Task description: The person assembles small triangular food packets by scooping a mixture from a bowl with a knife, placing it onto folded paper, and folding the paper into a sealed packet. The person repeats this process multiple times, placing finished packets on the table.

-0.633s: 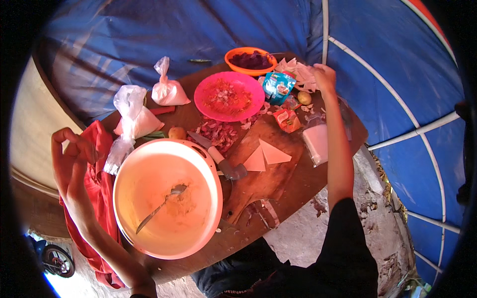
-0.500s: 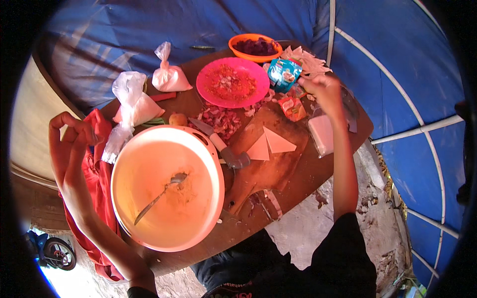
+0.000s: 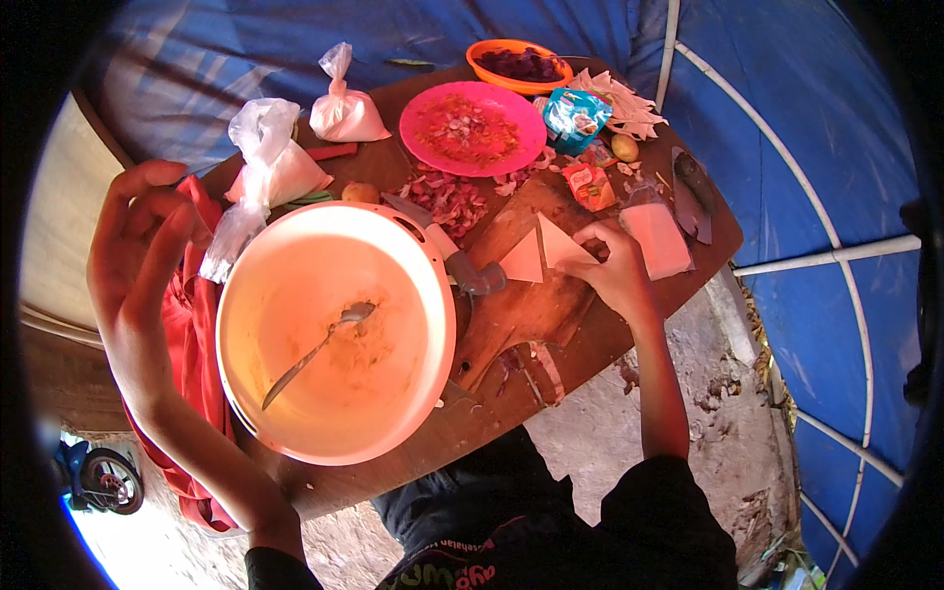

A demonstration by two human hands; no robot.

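My right hand (image 3: 618,267) is over the wooden cutting board (image 3: 536,317), with thumb and fingers pinching the right edge of a pale triangular sheet (image 3: 559,242). A second pale triangular sheet (image 3: 523,260) lies just left of it on the board. My left hand (image 3: 143,261) is raised at the far left, beside the large white basin (image 3: 295,256), its bent fingers apart and nothing visible in them. Inside the basin a spoon (image 3: 313,362) leans among brownish smears. A knife (image 3: 440,236) rests between basin and board, partly hidden by the basin's rim.
Behind the board are a pink plate (image 3: 521,106) of reddish food, an orange bowl (image 3: 482,47) and a blue pouch (image 3: 575,120). Pale square sheets in plastic (image 3: 657,241) lie right of my hand. Tied bags of white powder (image 3: 349,116) stand back left; a red cloth (image 3: 182,344) hangs leftward.
My right hand has moved from near the blue pouch down onto the right triangular sheet. A round yellowish potato shows where the hand was. My left hand stays raised, and the view has shifted slightly.
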